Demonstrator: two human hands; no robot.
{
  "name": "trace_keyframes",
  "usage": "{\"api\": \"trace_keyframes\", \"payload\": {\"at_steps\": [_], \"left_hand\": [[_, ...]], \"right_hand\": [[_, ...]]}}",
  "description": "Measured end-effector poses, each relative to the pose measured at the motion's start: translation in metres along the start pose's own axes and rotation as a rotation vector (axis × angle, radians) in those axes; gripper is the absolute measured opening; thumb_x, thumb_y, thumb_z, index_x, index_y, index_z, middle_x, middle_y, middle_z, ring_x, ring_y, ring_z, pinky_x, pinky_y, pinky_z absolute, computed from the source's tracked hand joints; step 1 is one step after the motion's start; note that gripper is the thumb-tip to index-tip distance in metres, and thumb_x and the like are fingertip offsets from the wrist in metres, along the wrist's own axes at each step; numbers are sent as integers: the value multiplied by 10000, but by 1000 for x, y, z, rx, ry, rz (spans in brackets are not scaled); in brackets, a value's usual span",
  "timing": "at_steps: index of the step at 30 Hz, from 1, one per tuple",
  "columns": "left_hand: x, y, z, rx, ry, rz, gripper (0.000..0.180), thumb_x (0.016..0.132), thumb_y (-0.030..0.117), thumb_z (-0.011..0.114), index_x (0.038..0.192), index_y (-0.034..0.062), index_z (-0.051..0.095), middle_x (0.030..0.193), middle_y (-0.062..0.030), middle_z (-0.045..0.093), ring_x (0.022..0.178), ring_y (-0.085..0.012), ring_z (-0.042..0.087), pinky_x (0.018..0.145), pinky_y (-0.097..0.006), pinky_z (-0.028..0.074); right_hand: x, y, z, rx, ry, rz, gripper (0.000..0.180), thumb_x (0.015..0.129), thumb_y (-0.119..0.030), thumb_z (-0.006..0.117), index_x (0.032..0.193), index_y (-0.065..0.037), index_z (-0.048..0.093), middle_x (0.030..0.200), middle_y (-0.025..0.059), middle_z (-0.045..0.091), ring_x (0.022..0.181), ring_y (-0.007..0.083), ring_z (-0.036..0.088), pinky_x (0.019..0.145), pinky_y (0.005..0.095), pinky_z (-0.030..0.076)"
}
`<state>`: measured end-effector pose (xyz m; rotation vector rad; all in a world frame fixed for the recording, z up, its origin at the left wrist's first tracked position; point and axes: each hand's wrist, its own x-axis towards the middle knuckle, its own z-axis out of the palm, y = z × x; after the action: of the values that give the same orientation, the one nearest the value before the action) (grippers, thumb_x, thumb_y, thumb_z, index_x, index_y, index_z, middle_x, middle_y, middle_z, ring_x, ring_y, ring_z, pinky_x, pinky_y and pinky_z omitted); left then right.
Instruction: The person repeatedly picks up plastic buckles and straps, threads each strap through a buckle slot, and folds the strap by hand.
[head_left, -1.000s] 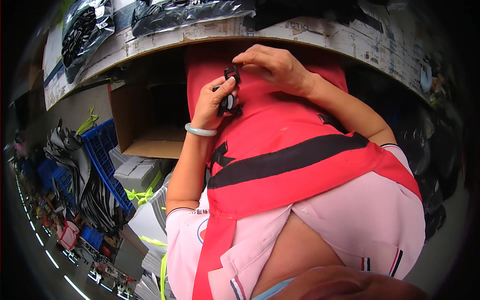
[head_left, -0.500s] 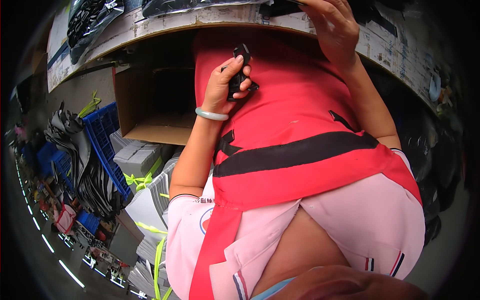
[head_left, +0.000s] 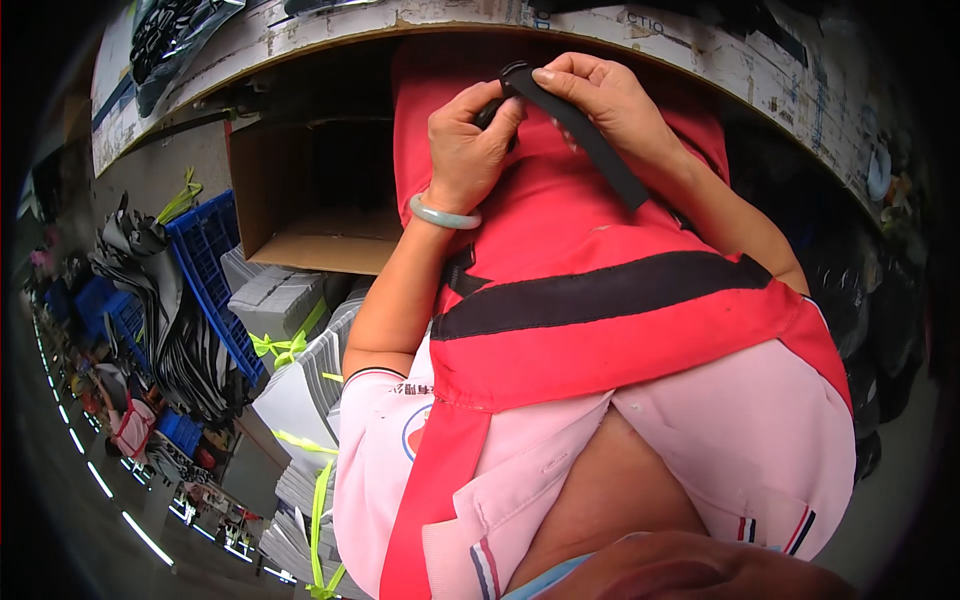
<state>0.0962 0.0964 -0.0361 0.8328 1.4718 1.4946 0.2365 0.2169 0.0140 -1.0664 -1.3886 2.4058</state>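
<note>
Left hand (head_left: 468,140) perhaps hides the black strap's (head_left: 590,135) end piece.

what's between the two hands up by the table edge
In the head view, a black strap bridges them: the right hand pinches its upper end, and the left hand closes on a small dark part at that same end.

Worn white workbench (head_left: 300,40) curves above both hands, edge chipped, pale surface scuffed. Black parts in clear plastic bags (head_left: 170,35) lie on it, up-left of grip. More dark items (head_left: 880,170) along its far right stretch, right of grip, too blurred to tell.
</note>
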Motion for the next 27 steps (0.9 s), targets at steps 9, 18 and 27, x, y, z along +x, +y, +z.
{"api": "trace_keyframes", "payload": {"at_steps": [9,18,27], "left_hand": [[8,-6,0,515,24,458,160,863,-12,668,1023,-1,668,730,-18,580,614,-75,542,535,-224,417],[10,7,-15,-449,-58,-410,274,938,149,620,1146,-29,604,872,-83,645,586,-109,540,429,-198,351],[11,14,-2,-347,113,-302,245,881,160,709,1024,-34,669,668,-56,636,492,-100,577,395,-206,393]], "right_hand": [[11,18,1,34,80,-141,338,944,-262,625,1142,-1,538,788,41,654,652,78,632,583,206,545],[14,16,-5,-9,55,-166,246,924,-206,658,1072,-9,651,865,26,663,790,63,630,713,197,518],[-6,2,6,-333,121,-460,113,911,-65,646,1017,-25,649,849,11,633,686,54,563,634,190,466]]}}
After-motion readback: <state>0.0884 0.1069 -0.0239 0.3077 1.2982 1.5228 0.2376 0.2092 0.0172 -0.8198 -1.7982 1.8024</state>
